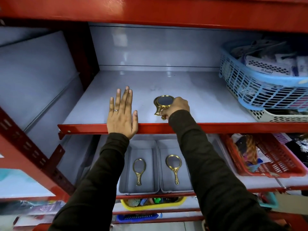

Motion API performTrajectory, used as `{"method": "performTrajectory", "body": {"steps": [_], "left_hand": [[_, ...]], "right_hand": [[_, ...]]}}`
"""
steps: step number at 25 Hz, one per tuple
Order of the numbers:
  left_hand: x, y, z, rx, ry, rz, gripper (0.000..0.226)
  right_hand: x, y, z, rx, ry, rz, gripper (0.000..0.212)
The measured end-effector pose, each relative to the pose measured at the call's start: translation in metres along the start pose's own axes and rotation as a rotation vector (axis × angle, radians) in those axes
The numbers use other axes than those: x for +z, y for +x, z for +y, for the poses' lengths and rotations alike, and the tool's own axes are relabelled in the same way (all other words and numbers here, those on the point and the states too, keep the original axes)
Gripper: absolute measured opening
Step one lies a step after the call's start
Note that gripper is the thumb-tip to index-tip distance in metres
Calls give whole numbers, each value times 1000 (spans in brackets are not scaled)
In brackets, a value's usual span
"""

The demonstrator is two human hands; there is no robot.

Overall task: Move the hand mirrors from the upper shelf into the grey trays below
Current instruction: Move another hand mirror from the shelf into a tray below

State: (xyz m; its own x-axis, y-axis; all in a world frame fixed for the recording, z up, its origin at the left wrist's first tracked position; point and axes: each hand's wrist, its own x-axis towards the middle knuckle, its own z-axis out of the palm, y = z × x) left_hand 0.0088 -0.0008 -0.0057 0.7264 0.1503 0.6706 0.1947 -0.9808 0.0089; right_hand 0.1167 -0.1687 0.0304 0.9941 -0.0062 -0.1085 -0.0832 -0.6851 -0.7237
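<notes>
On the upper shelf [191, 90] a small stack of gold-framed hand mirrors [164, 101] lies near the front edge, and my right hand [179, 106] is closed on their handles. My left hand [122, 114] lies flat and open on the shelf's front edge, to the left of the stack, holding nothing. On the shelf below stand two grey trays side by side. The left tray [126, 165] holds one gold hand mirror [139, 170]. The right tray [160, 164] holds another gold hand mirror [174, 167].
A blue basket [260, 84] of packets sits on a white basket [275, 116] at the upper shelf's right. A red basket [273, 157] of goods stands right of the trays. A yellow basket [150, 205] sits below. Red uprights [25, 144] frame the left side.
</notes>
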Motion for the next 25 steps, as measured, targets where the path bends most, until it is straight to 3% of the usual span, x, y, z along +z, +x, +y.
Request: {"method": "performTrajectory", "body": {"steps": [2,6,10,16,21,23,25], "left_hand": [[0,1,-1,2,-2,7,71],[1,-1,0,5,1,-2,71],[0,2,-2,0,-6,-8,71],[1,-4,1,-7,-20,7,70],[2,-2,0,-16,3,0,70],[3,-2,1,-14,7,-6,70],[5,0,-1,-10,6,3,70]], "right_hand": [[0,7,-1,47,49,-64,69],[-22,-9,5,140,388,-213,50],[-58,-51,19,56,605,-342,38],[-77,-106,71,15,362,-713,34],[-50,-108,137,213,156,-936,13],[-27,-100,164,323,172,-941,20],[4,-82,191,445,246,-774,32]]}}
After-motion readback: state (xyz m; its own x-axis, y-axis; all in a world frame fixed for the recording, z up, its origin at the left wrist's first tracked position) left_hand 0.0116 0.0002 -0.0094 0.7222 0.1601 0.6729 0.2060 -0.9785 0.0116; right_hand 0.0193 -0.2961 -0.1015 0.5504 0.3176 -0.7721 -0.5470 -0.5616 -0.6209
